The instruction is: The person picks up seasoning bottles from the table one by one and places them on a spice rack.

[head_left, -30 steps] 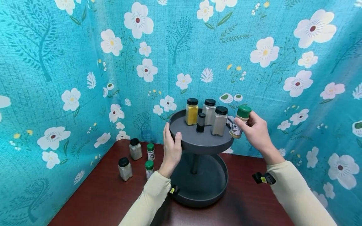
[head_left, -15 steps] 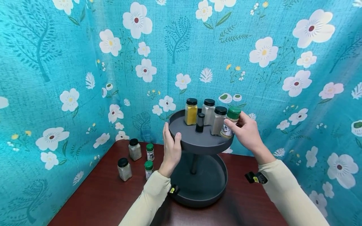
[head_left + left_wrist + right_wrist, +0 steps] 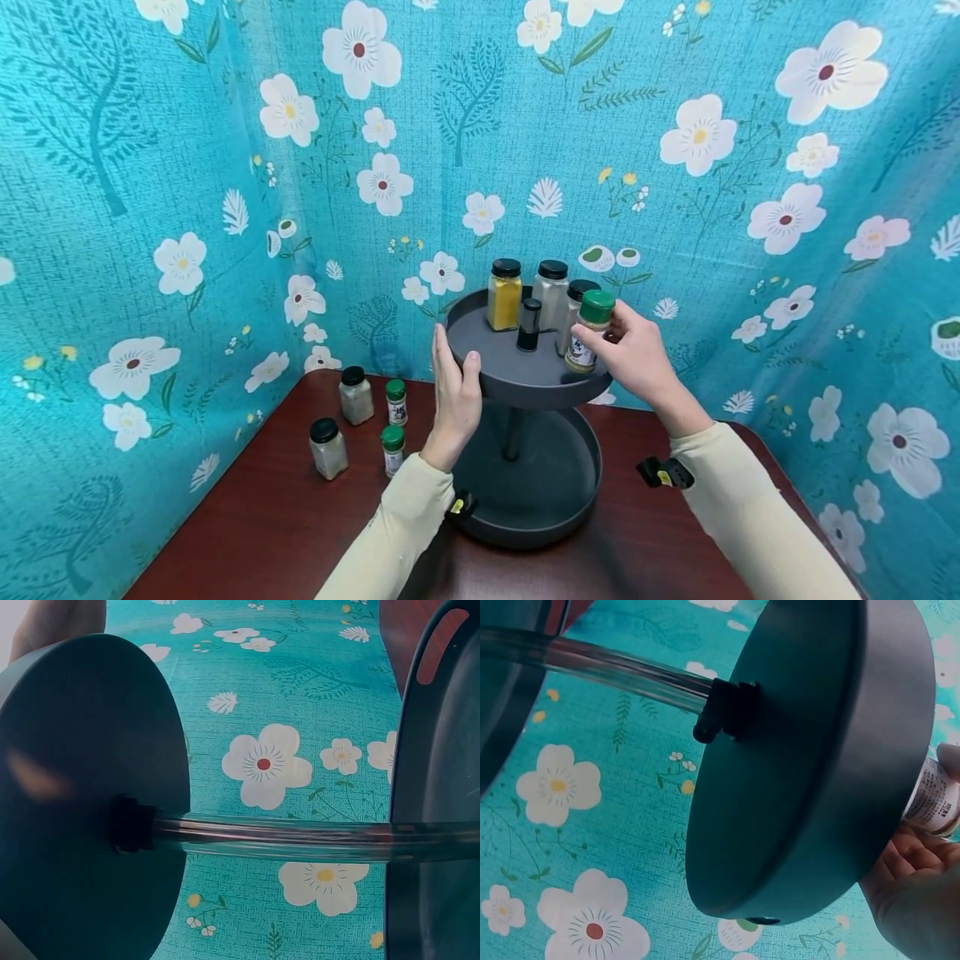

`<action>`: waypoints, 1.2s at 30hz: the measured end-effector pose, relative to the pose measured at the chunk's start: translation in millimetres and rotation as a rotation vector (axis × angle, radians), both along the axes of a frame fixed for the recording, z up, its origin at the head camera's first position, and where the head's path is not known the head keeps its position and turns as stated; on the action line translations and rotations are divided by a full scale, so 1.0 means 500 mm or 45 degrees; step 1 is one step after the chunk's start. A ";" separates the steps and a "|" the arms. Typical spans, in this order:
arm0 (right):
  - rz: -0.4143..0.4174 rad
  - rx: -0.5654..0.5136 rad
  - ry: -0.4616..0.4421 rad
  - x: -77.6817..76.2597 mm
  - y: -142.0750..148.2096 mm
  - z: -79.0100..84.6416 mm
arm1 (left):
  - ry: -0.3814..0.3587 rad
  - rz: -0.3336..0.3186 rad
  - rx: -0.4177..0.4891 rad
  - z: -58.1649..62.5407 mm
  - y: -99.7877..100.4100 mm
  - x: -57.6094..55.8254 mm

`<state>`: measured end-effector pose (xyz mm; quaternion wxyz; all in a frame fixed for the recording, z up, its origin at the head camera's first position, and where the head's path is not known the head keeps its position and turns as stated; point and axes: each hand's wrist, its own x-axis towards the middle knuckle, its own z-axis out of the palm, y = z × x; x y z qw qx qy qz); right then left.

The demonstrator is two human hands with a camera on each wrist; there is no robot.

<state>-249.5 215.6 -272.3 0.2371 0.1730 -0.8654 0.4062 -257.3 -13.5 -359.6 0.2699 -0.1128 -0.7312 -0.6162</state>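
My right hand (image 3: 636,354) grips a green-capped spice jar (image 3: 583,343) just above the right part of the upper tray (image 3: 517,375) of a dark two-tier stand; whether the jar touches the tray I cannot tell. In the right wrist view its printed label (image 3: 934,796) shows beyond the tray wall. My left hand (image 3: 456,400) lies with straight fingers against the tray's left side. On that tray stand a yellow spice jar (image 3: 505,300), a black-capped jar (image 3: 551,298), a small dark bottle (image 3: 528,327) and another black-capped jar (image 3: 572,321), partly hidden behind the held one.
Left of the stand, two black-capped jars (image 3: 329,450) and two green-capped jars (image 3: 393,450) stand on the dark red table (image 3: 247,517). The lower tray (image 3: 525,529) sits below, joined by a post (image 3: 285,838). A blue flowered cloth (image 3: 420,167) hangs behind.
My right hand has carried the green-capped jar leftward and slightly down, from beyond the tray's right rim to over the tray, in front of a black-capped jar. My left hand stays at the rim.
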 end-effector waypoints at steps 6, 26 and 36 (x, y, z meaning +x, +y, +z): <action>0.031 0.039 -0.030 -0.001 -0.015 -0.003 | 0.002 0.007 -0.008 -0.003 -0.001 0.000; 0.094 0.130 -0.089 -0.003 -0.047 0.001 | 0.008 0.010 -0.013 0.001 -0.003 0.004; 0.067 0.196 -0.183 -0.003 -0.055 0.007 | 0.013 0.009 -0.016 0.004 -0.004 0.006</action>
